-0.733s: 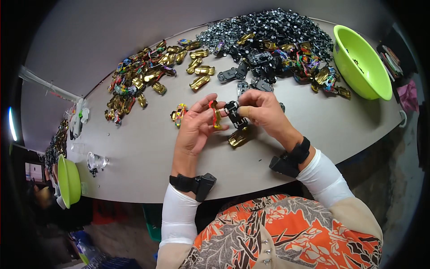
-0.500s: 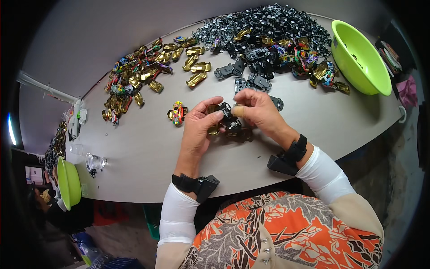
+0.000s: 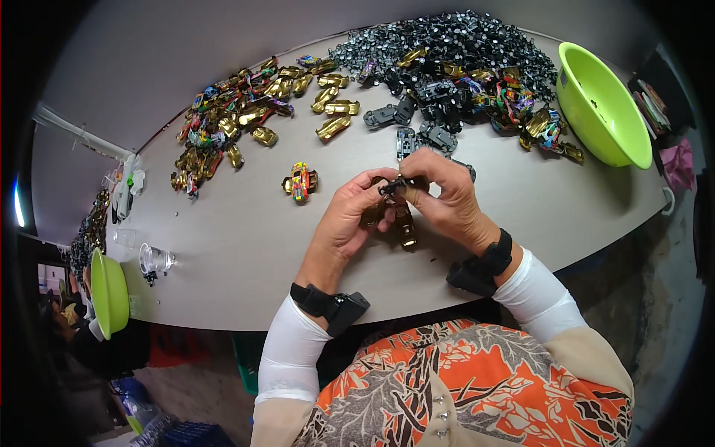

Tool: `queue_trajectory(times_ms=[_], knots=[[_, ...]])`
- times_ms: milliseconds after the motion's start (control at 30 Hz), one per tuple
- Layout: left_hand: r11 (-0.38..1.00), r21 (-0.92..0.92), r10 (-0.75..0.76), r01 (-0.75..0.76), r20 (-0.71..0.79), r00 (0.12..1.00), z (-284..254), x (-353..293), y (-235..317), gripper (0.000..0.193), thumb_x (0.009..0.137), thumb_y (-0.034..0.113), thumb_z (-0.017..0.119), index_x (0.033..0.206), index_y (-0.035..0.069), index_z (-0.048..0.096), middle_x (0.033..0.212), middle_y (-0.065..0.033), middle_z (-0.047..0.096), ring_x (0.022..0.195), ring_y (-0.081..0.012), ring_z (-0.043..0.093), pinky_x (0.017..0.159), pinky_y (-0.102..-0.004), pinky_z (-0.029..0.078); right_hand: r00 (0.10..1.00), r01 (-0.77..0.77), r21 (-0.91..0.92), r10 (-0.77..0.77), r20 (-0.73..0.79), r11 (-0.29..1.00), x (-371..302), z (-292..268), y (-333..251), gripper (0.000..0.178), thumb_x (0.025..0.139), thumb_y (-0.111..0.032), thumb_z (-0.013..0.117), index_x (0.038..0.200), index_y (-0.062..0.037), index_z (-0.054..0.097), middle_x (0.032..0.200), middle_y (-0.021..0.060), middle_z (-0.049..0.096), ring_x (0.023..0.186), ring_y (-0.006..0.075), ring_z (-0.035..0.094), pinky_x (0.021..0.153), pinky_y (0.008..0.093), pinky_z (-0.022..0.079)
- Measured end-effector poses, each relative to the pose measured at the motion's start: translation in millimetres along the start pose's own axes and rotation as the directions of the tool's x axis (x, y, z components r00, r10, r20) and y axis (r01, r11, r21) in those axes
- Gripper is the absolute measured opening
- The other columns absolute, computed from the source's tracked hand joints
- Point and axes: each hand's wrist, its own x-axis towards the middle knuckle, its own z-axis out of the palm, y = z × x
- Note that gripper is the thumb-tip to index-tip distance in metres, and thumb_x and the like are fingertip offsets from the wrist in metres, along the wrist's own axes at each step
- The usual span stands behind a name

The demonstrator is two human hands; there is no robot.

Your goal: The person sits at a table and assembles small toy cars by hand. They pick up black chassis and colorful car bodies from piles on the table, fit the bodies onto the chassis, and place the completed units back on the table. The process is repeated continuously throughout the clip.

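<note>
Above the middle of the table, my left hand (image 3: pixel 350 216) and my right hand (image 3: pixel 447 195) meet with closed fingers. Between their fingertips is a small black wheel-and-axle part (image 3: pixel 392 186), its details partly hidden by the fingers. A gold toy car body (image 3: pixel 405 228) shows just below, at the fingers of my left hand; whether it is gripped or lying on the table is unclear. More gold and dark pieces are partly covered by both hands. To the left, a red and yellow patterned toy car (image 3: pixel 300 183) rests on the table.
Gold and multicoloured car bodies (image 3: pixel 253 115) spread across the back left. Grey car bases (image 3: pixel 438 136) lie beyond my hands, before a heap of black wheel parts (image 3: pixel 454 45). A green basin (image 3: pixel 603 104) stands at right, another green basin (image 3: pixel 110 294) and a clear cup (image 3: pixel 155 258) at left.
My right hand has turned and closed in on my left fingertips. The black part between them is now tilted up, and a gold body shows more plainly below. The view has shifted slightly.
</note>
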Motion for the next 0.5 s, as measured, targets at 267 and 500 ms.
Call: queue_trajectory(times_ms=[267, 500], knots=[[0.966, -0.244, 0.075, -0.086, -0.056, 0.996, 1, 3, 2, 0.041, 0.091, 0.022, 0.046, 0.125, -0.001, 0.042, 0.101, -0.0105, 0.058, 0.084, -0.0176, 0.058, 0.065, -0.0288, 0.048, 0.911, -0.345, 0.191, 0.377, -0.168, 0.919, 0, 1, 11, 0.019, 0.071, 0.003, 0.061, 0.087, -0.0015, 0.051, 0.074, -0.0024, 0.051, 0.067, 0.0036, 0.047, 0.061, 0.0199, 0.043], [0.98, 0.005, 0.2, -0.2, -0.031, 0.979, -2, 3, -4, 0.053, 0.081, 0.003, 0.059, 0.13, -0.004, 0.039, 0.107, -0.0085, 0.059, 0.092, -0.0141, 0.058, 0.076, -0.0266, 0.049, 0.871, -0.45, 0.239, 0.482, -0.096, 0.86, 0, 4, 13, 0.015, 0.07, 0.001, 0.061, 0.081, -0.0006, 0.052, 0.072, -0.0017, 0.051, 0.065, 0.004, 0.046, 0.058, 0.0204, 0.041]])
